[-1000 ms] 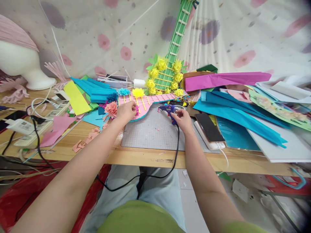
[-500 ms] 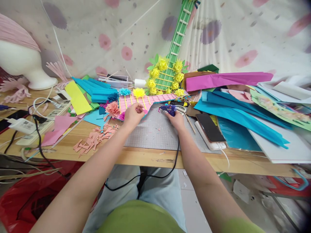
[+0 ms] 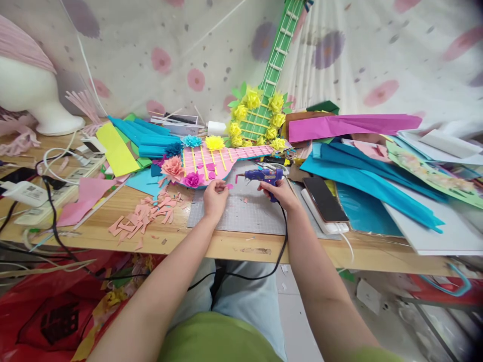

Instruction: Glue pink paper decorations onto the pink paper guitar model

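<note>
My right hand (image 3: 279, 192) is closed round the handle of a blue hot glue gun (image 3: 266, 176), its nozzle pointing left. Between the fingertips of my left hand (image 3: 216, 198) a small magenta paper petal (image 3: 229, 186) is pinched, just short of the nozzle. Behind my left hand lies a pink paper guitar (image 3: 222, 160) with yellow strips. Paper flowers edge it: a magenta one (image 3: 192, 179), a peach one (image 3: 172, 169), a yellow one (image 3: 215, 143) and blue ones. A grey cutting mat (image 3: 245, 211) lies beneath both hands.
A green paper guitar (image 3: 260, 118) with yellow roses leans on the curtain. Peach paper scraps (image 3: 145, 216) lie at left, near a power strip (image 3: 71, 186). A phone (image 3: 325, 198) rests on a white power bank at right, beside blue paper (image 3: 370, 176). The glue gun's black cord (image 3: 281, 246) hangs over the edge.
My left hand has drawn back from the pink guitar towards me, with the petal in its fingers. The glue gun has been raised and turned, showing its side, with its nozzle near the petal.
</note>
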Demonstrator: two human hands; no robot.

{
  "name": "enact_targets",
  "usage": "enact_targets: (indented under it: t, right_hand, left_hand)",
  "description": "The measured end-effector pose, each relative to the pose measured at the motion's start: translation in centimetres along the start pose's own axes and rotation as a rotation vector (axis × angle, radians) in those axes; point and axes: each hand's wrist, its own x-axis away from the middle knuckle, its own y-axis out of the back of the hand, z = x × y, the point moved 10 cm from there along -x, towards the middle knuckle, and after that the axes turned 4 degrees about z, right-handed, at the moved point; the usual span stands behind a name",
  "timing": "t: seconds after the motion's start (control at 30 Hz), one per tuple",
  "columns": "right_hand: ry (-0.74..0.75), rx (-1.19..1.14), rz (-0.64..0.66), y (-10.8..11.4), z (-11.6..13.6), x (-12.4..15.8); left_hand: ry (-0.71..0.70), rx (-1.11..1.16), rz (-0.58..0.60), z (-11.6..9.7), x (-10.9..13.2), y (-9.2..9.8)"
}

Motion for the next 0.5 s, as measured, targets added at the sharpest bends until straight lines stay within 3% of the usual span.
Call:
enact_targets:
  t: [0.13, 0.23, 0.5]
  right_hand:
    - [-0.051, 0.114, 0.049, -0.4, -0.7, 0.0]
    - [-0.057, 0.132, 0.018, -0.1, -1.0, -0.3]
    - [-0.046, -0.007, -0.186, 1.3, -0.5, 0.0]
  left_hand:
    - [-0.126, 0.001, -0.12, -1.2, 0.3, 1.9]
    - [-0.109, 0.07, -0.182, -0.9, 0.2, 2.9]
    - [-0.031, 0.104, -0.147, -0.7, 0.3, 2.7]
